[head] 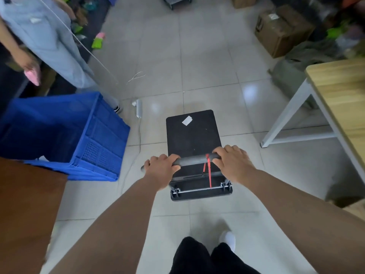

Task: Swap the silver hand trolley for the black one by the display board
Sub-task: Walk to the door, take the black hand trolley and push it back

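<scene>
1. 2 bare hands grip the black foam-covered handle bar point(192, 160) of the black hand trolley point(194, 139), one at each end.
2. The left hand point(162, 167) is wrapped over the bar's left end, fingers curled down around it.
3. The right hand point(234, 162) is clenched over the bar's right end in the same way, knuckles up.
4. A red strap point(208, 171) is looped round the bar just beside the right hand and hangs down to the chrome hinge rod point(201, 189) at the trolley's near edge.
5. The trolley stands on the pale tiled floor point(207, 56), its flat black deck stretching away from the person; 1 small white label point(187, 121) lies near the deck's far edge.
6. A blue plastic crate point(79, 133) sits to the left of the trolley, apart from it, with a white power strip point(139, 108) on the floor between them.
7. A wooden-topped table point(341, 95) with white legs stands to the right.
8. Another person in light grey clothing point(49, 42) stands at the upper left, holding something pink.
9. Cardboard boxes point(280, 32) rest on the floor at the upper right.
10. At the top edge, part of a silver wheeled frame point(176, 1) shows; I cannot tell whether it is the silver trolley.
</scene>
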Demonstrator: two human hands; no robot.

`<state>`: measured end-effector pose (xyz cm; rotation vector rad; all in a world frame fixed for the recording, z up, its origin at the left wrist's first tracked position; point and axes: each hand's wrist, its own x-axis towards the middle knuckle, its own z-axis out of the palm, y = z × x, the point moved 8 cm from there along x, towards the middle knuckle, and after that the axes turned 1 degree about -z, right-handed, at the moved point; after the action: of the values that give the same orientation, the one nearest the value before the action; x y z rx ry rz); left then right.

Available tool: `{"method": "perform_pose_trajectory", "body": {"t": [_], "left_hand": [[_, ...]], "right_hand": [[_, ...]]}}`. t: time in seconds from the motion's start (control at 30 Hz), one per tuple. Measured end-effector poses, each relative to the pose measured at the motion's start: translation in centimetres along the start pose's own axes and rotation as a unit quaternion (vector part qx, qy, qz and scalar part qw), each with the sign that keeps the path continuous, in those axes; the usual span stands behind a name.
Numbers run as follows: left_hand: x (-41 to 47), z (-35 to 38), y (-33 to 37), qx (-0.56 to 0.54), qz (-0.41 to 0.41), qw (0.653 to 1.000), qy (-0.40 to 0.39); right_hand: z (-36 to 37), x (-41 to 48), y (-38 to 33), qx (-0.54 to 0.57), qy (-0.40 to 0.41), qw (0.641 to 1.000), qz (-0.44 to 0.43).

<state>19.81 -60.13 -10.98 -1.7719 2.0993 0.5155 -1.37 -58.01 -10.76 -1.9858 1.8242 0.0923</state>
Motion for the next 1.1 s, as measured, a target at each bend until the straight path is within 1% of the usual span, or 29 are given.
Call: {"method": "perform_pose_trajectory", "body": {"t": [0.2, 0.37, 0.43, 0.53, 0.73, 0.87, 1.03, 1.1], "left_hand": [[8.4, -4.5, 0.7, -0.018, 0.009, 1.0, 0.004], [17.2, -9.4, -0.1, -0.018, 0.02, 1.0, 0.016], [21.0, -11.6, -0.4, -0.012, 0.025, 1.0, 0.011], [26.6, -14.7, -0.4, -0.004, 0.035, 0.999, 0.006], [36.9, -20.5, 1.0, 0.02, 0.041, 0.999, 0.004], [43.4, -24.2, 2.3, 0.02, 0.043, 0.999, 0.006], [52.0, -28.7, 4.2, 0.006, 0.025, 1.0, 0.013], [54.9, -30.1, 4.9, -0.001, 0.011, 1.0, 0.004]], "right_hand": [[-3.9, 8.8, 2.6, 0.018, -0.007, 1.0, 0.01], [-7.1, 17.4, 3.8, 0.018, 0.006, 0.999, 0.026], [-8.6, 21.2, 4.1, 0.02, 0.01, 0.999, 0.031], [-10.7, 26.8, 5.5, 0.029, -0.006, 0.998, 0.056], [-15.2, 36.6, 8.7, 0.047, -0.002, 0.996, 0.079], [-18.6, 42.9, 11.3, 0.04, 0.002, 0.997, 0.07], [-23.6, 51.7, 14.7, 0.025, 0.02, 0.999, 0.034], [-25.2, 54.7, 16.3, 0.025, 0.006, 0.999, 0.028]]}}
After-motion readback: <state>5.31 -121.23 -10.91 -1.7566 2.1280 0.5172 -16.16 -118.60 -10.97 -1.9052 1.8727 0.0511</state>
